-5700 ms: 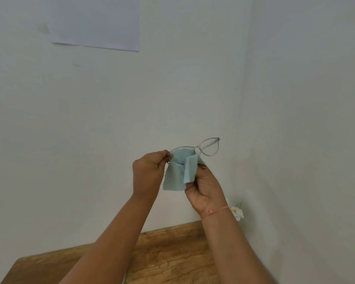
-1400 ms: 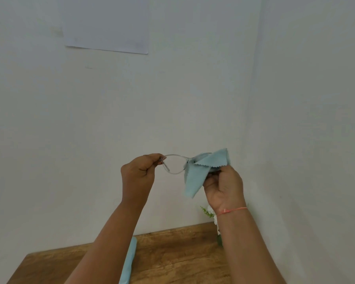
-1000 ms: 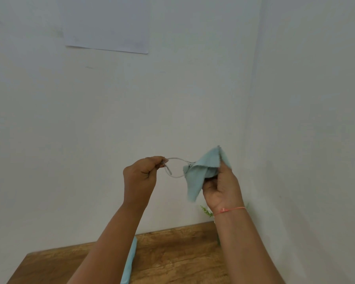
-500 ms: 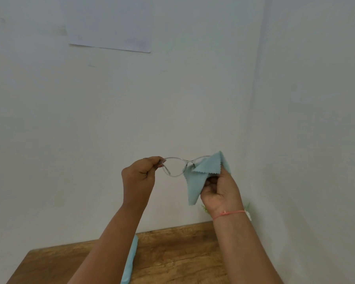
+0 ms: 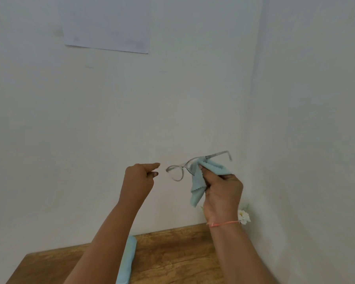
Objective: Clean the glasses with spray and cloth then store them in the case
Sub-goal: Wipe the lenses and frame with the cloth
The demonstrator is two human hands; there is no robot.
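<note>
Clear-framed glasses (image 5: 177, 171) are held up in front of the white wall. My right hand (image 5: 221, 189) grips their right lens through a pale blue cloth (image 5: 197, 187), and one temple sticks out to the upper right. My left hand (image 5: 140, 177) hovers just left of the frame, thumb and forefinger nearly pinched, touching nothing. A pale blue case (image 5: 127, 261) lies on the wooden table, partly hidden by my left forearm. No spray bottle is in view.
The wooden table (image 5: 172, 255) fills the bottom of the view, pushed into a corner of white walls. A small white flower (image 5: 243, 216) peeks out behind my right wrist. A sheet of paper (image 5: 107, 23) hangs on the wall above.
My left hand has let go of the frame's left end and drawn slightly away. The glasses now hang from my right hand alone, tilted, with one temple swung out.
</note>
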